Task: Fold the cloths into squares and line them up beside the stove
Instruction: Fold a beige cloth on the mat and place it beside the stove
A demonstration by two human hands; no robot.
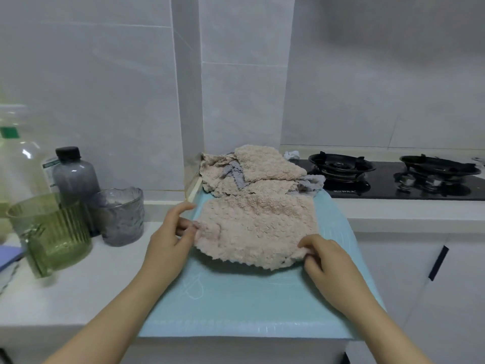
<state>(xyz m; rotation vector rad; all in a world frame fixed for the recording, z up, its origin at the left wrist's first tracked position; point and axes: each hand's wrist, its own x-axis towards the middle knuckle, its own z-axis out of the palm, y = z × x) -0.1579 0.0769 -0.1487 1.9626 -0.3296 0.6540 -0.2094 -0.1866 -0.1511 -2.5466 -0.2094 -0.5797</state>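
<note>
pink cloth (254, 229) is spread on teal mat (236, 306), left of stove (393, 177) | left edge is pinched by left hand (170, 240), near right corner by right hand (325, 261) | judged light, limp, fluffy; best taken at corners

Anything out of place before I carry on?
Yes: the crumpled heap of pink and grey fleecy cloths at the back of the pale blue mat spills a grey edge onto the black glass stove, beside its left burner. The held flat pink cloth looks fine.

White counter (78, 298), teal mat (236, 306) under the grip, green cup (52, 232), grey cup (122, 216), bottle (74, 174) left of it, stove (393, 179) beyond, right.
</note>
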